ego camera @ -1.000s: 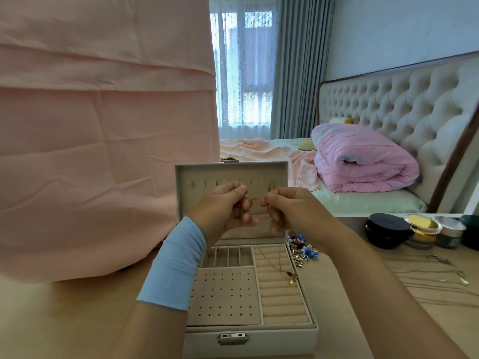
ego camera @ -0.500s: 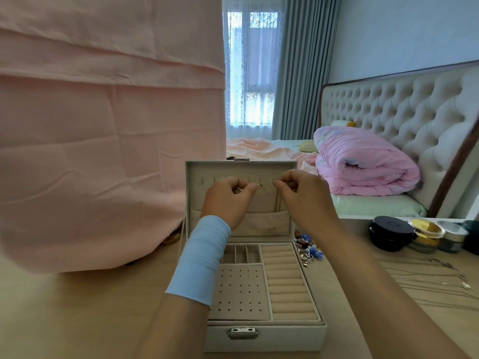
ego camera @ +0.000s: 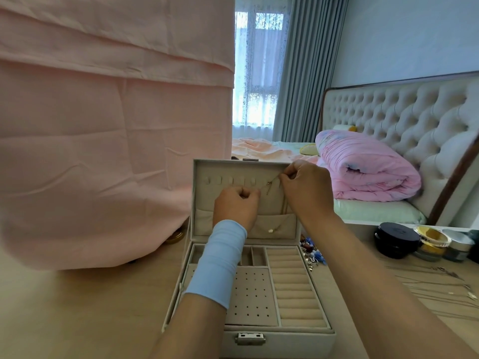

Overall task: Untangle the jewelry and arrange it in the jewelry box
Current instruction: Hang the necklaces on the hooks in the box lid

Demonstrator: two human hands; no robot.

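A beige jewelry box (ego camera: 298,335) stands open on the table, its lid (ego camera: 207,193) upright with a row of hooks and a pocket. A thin gold necklace (ego camera: 270,183) runs between both hands in front of the hook row; its chain hangs down the lid and a small pale pendant (ego camera: 271,230) rests at the pocket. My right hand (ego camera: 304,189) pinches one end near the lid's upper right. My left hand (ego camera: 237,207), with a blue wrist band, is closed on the other end, lower and to the left.
A tangle of beaded jewelry (ego camera: 312,253) lies right of the box. Thin chains (ego camera: 440,283) are spread on the table at right, behind them several round jars (ego camera: 398,240). A pink cloth (ego camera: 103,125) hangs at left; a bed with a rolled pink quilt (ego camera: 368,168) is behind.
Both hands rose from over the tray to the lid's hook row with the necklace. My right hand has moved up and right, my left hand slightly down, so the chain is stretched out.
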